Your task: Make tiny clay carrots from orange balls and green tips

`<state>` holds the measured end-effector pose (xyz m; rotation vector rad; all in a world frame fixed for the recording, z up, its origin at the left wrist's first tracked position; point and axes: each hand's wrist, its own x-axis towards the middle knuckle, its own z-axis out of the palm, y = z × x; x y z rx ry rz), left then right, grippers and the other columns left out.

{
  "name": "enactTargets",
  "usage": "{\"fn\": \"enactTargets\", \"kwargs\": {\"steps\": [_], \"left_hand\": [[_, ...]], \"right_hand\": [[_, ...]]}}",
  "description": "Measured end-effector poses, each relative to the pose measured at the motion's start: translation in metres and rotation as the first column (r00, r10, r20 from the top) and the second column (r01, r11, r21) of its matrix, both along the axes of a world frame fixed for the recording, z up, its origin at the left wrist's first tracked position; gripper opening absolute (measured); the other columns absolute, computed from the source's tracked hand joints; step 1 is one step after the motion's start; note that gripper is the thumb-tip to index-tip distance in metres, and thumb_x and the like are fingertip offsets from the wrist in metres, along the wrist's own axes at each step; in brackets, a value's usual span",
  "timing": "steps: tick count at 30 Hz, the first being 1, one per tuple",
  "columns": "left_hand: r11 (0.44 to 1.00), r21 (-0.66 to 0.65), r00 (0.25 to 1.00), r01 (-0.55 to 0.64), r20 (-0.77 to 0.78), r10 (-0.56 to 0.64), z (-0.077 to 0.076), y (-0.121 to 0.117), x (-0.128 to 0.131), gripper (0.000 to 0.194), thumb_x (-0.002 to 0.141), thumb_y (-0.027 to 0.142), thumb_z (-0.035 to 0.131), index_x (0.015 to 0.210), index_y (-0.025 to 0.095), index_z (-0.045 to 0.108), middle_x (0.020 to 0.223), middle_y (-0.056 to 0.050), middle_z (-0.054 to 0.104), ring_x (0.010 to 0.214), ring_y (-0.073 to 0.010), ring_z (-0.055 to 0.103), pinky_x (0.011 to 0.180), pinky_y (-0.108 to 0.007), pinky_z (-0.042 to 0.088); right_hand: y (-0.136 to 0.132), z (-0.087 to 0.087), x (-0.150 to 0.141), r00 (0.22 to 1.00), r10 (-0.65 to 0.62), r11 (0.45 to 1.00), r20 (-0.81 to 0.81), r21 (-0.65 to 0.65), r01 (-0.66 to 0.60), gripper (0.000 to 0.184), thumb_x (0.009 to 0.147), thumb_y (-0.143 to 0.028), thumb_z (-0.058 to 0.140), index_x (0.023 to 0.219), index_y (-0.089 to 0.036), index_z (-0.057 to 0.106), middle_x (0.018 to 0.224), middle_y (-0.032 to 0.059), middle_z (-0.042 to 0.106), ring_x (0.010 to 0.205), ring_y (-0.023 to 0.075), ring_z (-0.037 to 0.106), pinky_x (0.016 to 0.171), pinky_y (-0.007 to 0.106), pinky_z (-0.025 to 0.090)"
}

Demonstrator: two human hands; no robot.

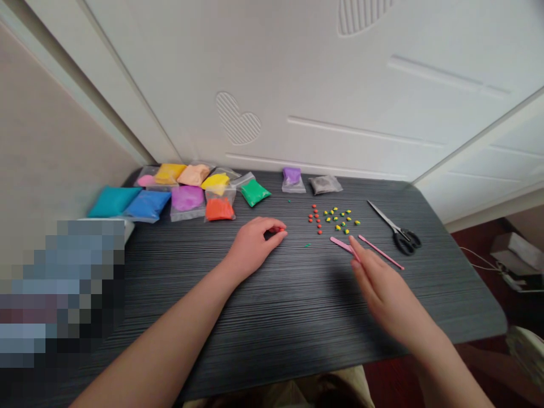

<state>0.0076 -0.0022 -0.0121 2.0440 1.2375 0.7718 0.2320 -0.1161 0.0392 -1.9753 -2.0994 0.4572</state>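
My left hand point(253, 245) rests on the dark table with thumb and fingertips pinched on a small red clay ball point(282, 229). Between the fingers of my right hand point(382, 283) is a pink clay-modelling tool point(339, 243), its flat tip pointing left. Beyond that tip lie several small red clay pieces point(315, 215) in loose columns. Beside them on the right are several yellow-and-green clay pieces point(343, 223). A second, thinner pink tool point(382, 252) lies on the table just past my right hand. Tiny green scraps point(307, 245) sit between my hands.
Bags of coloured clay, including a green bag point(255, 192) and an orange-red bag point(220, 208), line the back left. A purple bag point(292, 177) and a grey bag point(325, 184) stand near the white wall. Black-handled scissors point(399, 231) lie at the right. A blurred-out area covers the left edge.
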Motion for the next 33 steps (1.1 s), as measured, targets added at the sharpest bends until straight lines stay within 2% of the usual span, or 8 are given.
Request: {"fn": "enactTargets", "kwargs": {"steps": [2, 5, 9, 13, 17, 23, 33], "left_hand": [[1.000, -0.004, 1.000, 0.002, 0.005, -0.002, 0.000, 0.000, 0.000, 0.020, 0.077, 0.033, 0.050, 0.088, 0.021, 0.061, 0.083, -0.001, 0.062, 0.080, -0.0141, 0.056, 0.076, -0.028, 0.043], [1.000, -0.004, 1.000, 0.004, 0.009, -0.004, 0.000, -0.001, 0.000, 0.020, 0.077, 0.033, 0.050, 0.087, 0.021, 0.061, 0.084, -0.001, 0.062, 0.080, -0.0144, 0.056, 0.076, -0.028, 0.043], [1.000, 0.006, 1.000, -0.001, 0.007, 0.001, 0.001, 0.000, 0.000, 0.020, 0.077, 0.033, 0.050, 0.087, 0.021, 0.062, 0.082, -0.001, 0.062, 0.079, -0.0143, 0.056, 0.075, -0.027, 0.043], [1.000, 0.007, 1.000, 0.002, 0.009, -0.003, 0.001, 0.000, 0.001, 0.020, 0.076, 0.033, 0.050, 0.086, 0.021, 0.062, 0.081, 0.000, 0.063, 0.078, -0.0140, 0.056, 0.074, -0.027, 0.042], [1.000, 0.003, 1.000, -0.002, 0.007, 0.002, 0.001, 0.000, 0.001, 0.020, 0.076, 0.033, 0.050, 0.086, 0.020, 0.062, 0.082, 0.000, 0.063, 0.079, -0.0143, 0.056, 0.074, -0.027, 0.042], [1.000, 0.000, 1.000, 0.000, 0.003, 0.000, 0.002, 0.000, 0.001, 0.019, 0.076, 0.031, 0.050, 0.086, 0.020, 0.062, 0.082, -0.001, 0.063, 0.080, -0.0153, 0.056, 0.076, -0.028, 0.042], [1.000, 0.006, 1.000, 0.006, 0.003, -0.006, 0.002, -0.001, 0.000, 0.020, 0.077, 0.032, 0.049, 0.086, 0.020, 0.062, 0.083, -0.001, 0.063, 0.080, -0.0153, 0.056, 0.076, -0.028, 0.042]], "right_hand": [[0.007, 0.001, -0.013, 0.998, 0.064, 0.994, -0.004, -0.092, -0.064, 0.045, 0.090, -0.031, 0.025, 0.133, -0.018, 0.023, 0.117, 0.0104, 0.051, 0.104, 0.0191, 0.050, 0.083, 0.031, 0.040], [0.017, 0.000, -0.025, 0.996, 0.087, 0.980, -0.011, -0.179, -0.087, 0.040, 0.090, -0.032, 0.022, 0.129, -0.021, 0.027, 0.089, 0.0061, 0.062, 0.076, 0.0176, 0.059, 0.066, 0.028, 0.043], [0.029, -0.006, -0.030, 0.996, 0.074, 0.983, 0.053, -0.171, -0.064, 0.033, 0.091, -0.033, 0.017, 0.101, -0.017, 0.044, 0.070, 0.0027, 0.060, 0.060, 0.0146, 0.057, 0.057, 0.023, 0.037], [0.036, -0.011, -0.032, 0.969, 0.133, 0.985, 0.208, -0.139, -0.105, 0.033, 0.091, -0.034, 0.017, 0.086, -0.018, 0.046, 0.069, 0.0026, 0.059, 0.063, 0.0156, 0.058, 0.055, 0.024, 0.032], [0.044, -0.009, -0.032, 0.921, 0.222, 0.968, 0.321, -0.189, -0.167, 0.036, 0.091, -0.034, 0.017, 0.080, -0.019, 0.048, 0.068, 0.0022, 0.061, 0.064, 0.0163, 0.059, 0.055, 0.026, 0.029], [0.054, -0.006, -0.032, 0.855, 0.339, 0.931, 0.393, -0.269, -0.246, 0.038, 0.091, -0.035, 0.018, 0.081, -0.018, 0.050, 0.070, 0.0036, 0.062, 0.063, 0.0161, 0.059, 0.055, 0.026, 0.029], [0.053, -0.008, -0.036, 0.827, 0.353, 0.929, 0.438, -0.270, -0.254, 0.040, 0.090, -0.034, 0.016, 0.081, -0.017, 0.051, 0.070, 0.0044, 0.062, 0.060, 0.0173, 0.059, 0.052, 0.027, 0.029]]}}
